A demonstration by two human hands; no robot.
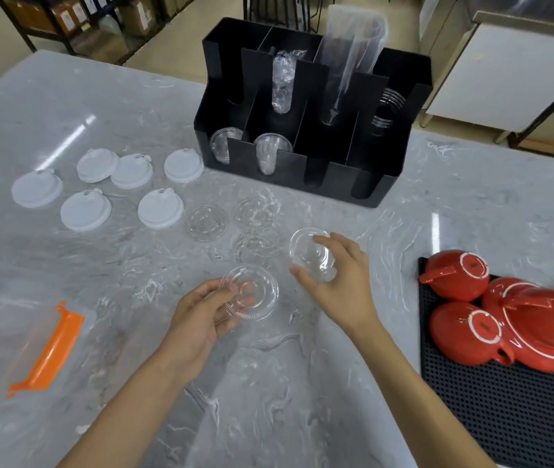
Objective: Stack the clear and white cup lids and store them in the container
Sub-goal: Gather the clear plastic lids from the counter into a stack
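My left hand (201,315) holds a clear flat lid (255,295) by its near edge, just above the marble counter. My right hand (339,275) grips a second clear lid (306,251), tilted, a little to the right. Three more clear lids lie flat beyond my hands: one (206,222), one (255,211), one (257,249). Several white lids (85,211) are spread on the left of the counter. The black container (363,184) stands at the back, with clear lids (223,143) upright in its front left slots.
Red cups (454,275) sit upside down on a black mat (505,410) at the right edge. An orange clip on a clear plastic bag (49,349) lies at the left front. Bagged cups and straws (282,82) stand in the container's rear slots.
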